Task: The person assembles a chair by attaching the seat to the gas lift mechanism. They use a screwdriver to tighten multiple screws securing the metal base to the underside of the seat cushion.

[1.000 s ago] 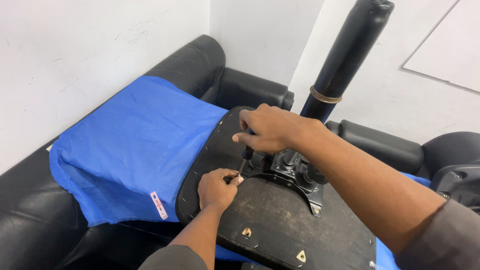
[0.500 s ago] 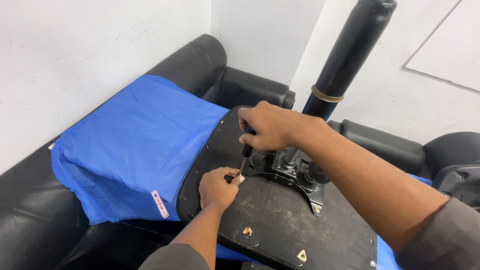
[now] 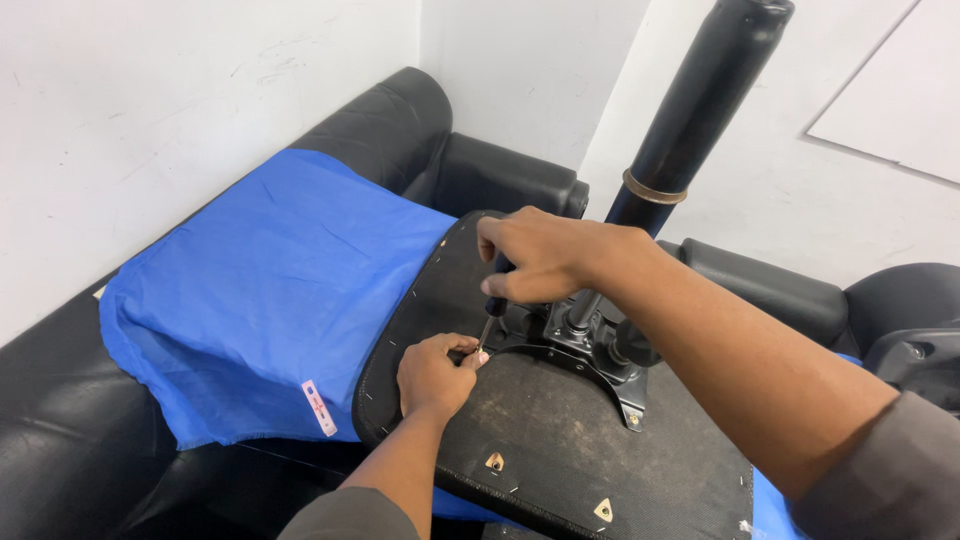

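An upturned black chair seat (image 3: 560, 440) lies on a black sofa, its underside facing up. A metal mounting plate (image 3: 590, 345) with a black gas-lift column (image 3: 700, 100) stands on it. My right hand (image 3: 545, 255) grips the dark handle of a screwdriver (image 3: 493, 305) held nearly upright, tip down at the seat base. My left hand (image 3: 435, 372) rests on the seat with its fingertips pinched around the screwdriver's tip, holding something too small to make out.
A blue cloth (image 3: 270, 290) with a small white tag covers the black leather sofa (image 3: 400, 130) on the left. White walls stand close behind. Another black chair part (image 3: 915, 350) sits at the right edge.
The view has shifted slightly. Both hands stay at the same spot with the screwdriver upright; little else differs.
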